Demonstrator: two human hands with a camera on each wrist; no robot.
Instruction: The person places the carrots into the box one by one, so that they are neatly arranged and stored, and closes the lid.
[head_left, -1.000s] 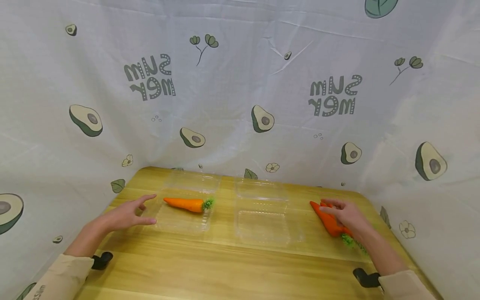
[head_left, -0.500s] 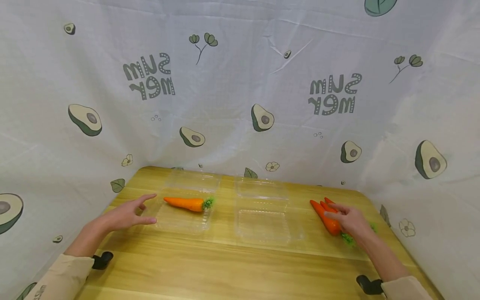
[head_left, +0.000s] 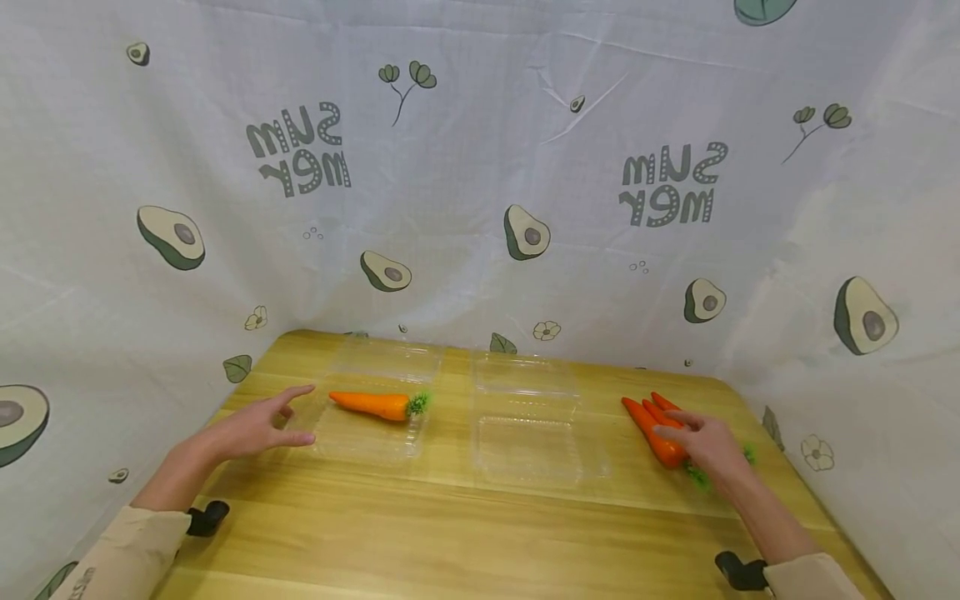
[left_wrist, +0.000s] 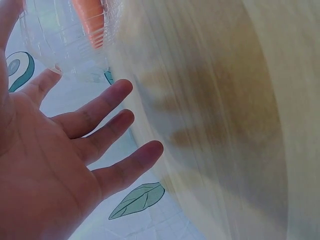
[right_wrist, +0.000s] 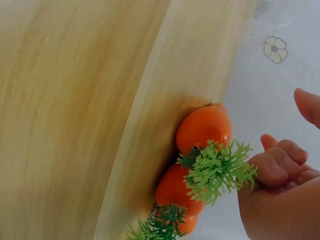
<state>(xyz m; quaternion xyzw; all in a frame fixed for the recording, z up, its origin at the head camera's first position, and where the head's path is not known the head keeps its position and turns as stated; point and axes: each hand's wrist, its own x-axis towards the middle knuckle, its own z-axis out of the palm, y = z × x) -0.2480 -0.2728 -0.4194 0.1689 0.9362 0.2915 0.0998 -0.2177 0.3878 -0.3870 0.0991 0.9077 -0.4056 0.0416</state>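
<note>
the head camera looks forward and down on the table [head_left: 450, 525], which both close wrist views share.

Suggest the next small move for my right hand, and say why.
I'd probably curl your right hand gently round one of the three carrots grouped there: the hand is right at them, yet the right wrist view shows no carrot held in its fingers.
</note>
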